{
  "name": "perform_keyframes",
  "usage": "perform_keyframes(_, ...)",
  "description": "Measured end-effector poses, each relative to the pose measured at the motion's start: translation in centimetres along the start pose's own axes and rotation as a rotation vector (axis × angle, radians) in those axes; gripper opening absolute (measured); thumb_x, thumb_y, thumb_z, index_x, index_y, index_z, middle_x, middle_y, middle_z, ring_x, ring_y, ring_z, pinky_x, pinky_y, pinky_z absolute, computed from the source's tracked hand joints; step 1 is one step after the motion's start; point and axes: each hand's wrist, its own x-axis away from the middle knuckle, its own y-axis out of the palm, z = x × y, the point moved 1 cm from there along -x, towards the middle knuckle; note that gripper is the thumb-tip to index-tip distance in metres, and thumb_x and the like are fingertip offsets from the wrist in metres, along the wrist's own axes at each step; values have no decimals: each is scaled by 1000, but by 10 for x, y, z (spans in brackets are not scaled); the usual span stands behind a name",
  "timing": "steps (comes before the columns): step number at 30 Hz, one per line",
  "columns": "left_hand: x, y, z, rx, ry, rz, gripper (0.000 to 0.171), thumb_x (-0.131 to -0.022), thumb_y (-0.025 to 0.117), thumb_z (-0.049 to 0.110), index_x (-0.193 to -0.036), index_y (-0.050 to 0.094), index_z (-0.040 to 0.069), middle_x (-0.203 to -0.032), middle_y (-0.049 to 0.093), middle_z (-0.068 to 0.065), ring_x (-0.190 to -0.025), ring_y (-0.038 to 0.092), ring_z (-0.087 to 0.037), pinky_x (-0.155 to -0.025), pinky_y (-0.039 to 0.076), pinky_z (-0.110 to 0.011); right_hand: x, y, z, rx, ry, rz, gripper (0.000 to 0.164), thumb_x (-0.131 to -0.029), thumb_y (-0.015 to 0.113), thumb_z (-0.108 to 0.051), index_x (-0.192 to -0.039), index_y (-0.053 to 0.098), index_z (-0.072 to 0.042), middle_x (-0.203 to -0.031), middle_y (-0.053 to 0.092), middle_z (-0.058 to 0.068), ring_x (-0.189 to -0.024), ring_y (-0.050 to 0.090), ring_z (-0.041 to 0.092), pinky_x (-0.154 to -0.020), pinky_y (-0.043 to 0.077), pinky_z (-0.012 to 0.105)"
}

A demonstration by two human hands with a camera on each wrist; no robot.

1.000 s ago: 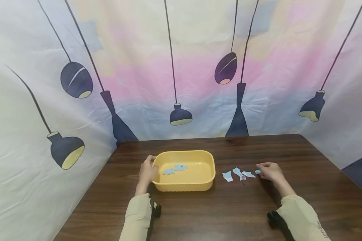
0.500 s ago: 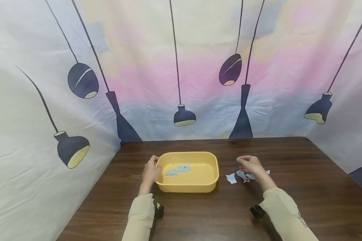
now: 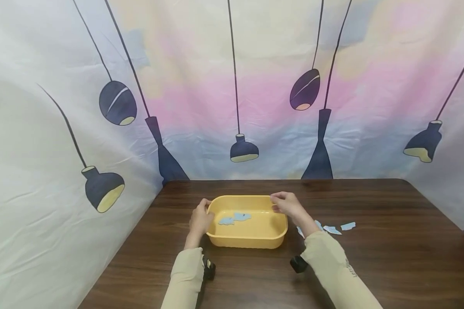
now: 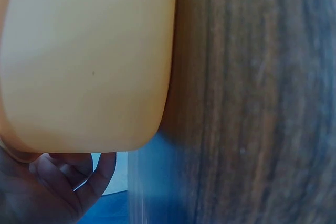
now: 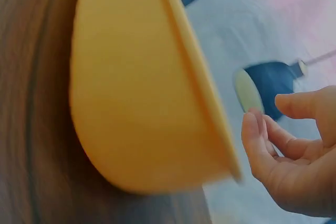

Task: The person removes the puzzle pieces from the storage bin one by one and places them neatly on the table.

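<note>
A yellow plastic basin [image 3: 247, 242] stands on the table, with two pale blue, ragged-edged flat pieces [image 3: 242, 216] lying inside toward its left. My left hand [image 3: 201, 219] grips the basin's left rim. In the left wrist view, the fingers of that hand [image 4: 58, 187] curl below the basin's end wall [image 4: 89, 77]. Over the basin's far right corner hovers my right hand [image 3: 290, 206]. The right wrist view shows this hand [image 5: 299, 156] beside the rim, thumb and fingers apart, nothing between them. Several similar pieces [image 3: 332, 230] lie right of the basin, partly hidden by the right forearm.
The dark wooden table [image 3: 390, 257] ends at a back edge against a hanging cloth [image 3: 201, 107] printed with lamps. Cream sleeves cover both forearms, and a small black device [image 3: 298, 264] sits under the right wrist.
My right hand has swung left from the rightmost loose piece to the basin's right rim; that piece stays on the table. My left hand keeps its hold. The head view has turned slightly left.
</note>
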Motion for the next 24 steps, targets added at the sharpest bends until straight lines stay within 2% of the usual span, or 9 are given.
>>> perform_keyframes(8, 0, 4, 2, 17, 7, -28, 40, -86, 54, 7, -126, 58, 8, -72, 50, -2, -55, 43, -15, -51, 33, -27, -7, 44, 3, -12, -14, -77, 36, -98, 52, -7, -128, 53, 12, -125, 57, 30, -108, 63, 42, -87, 56, 36)
perform_keyframes(13, 0, 2, 1, 9, 8, -15, 40, -85, 54, 7, -125, 59, 9, -72, 49, -1, -56, 43, -14, -53, 32, -26, -21, 67, 8, -8, -65, -161, 36, -95, 56, -7, -124, 55, 14, -112, 63, 27, -96, 68, 33, -82, 58, 35)
perform_keyframes(16, 0, 0, 1, 24, 25, 4, 39, -84, 54, 6, -123, 60, 8, -71, 48, -1, -55, 41, -14, -51, 31, -26, -30, 77, 6, 14, -37, -163, 35, -95, 56, -8, -124, 56, 12, -112, 64, 25, -97, 68, 31, -83, 57, 35)
perform_keyframes(20, 1, -2, 0, 47, 39, 19, 38, -84, 55, 4, -121, 61, 6, -70, 47, -2, -53, 40, -14, -49, 31, -26, -32, 85, 2, 33, 25, -146, 37, -96, 53, -8, -128, 54, 10, -123, 60, 28, -105, 66, 35, -89, 55, 39)
perform_keyframes(24, 2, -1, -2, 51, 30, 3, 38, -85, 55, 4, -122, 60, 7, -70, 46, 0, -53, 39, -13, -50, 31, -25, -30, 88, 6, 4, 80, -173, 41, -99, 50, -10, -134, 50, 10, -134, 54, 29, -99, 68, 31, -86, 56, 35)
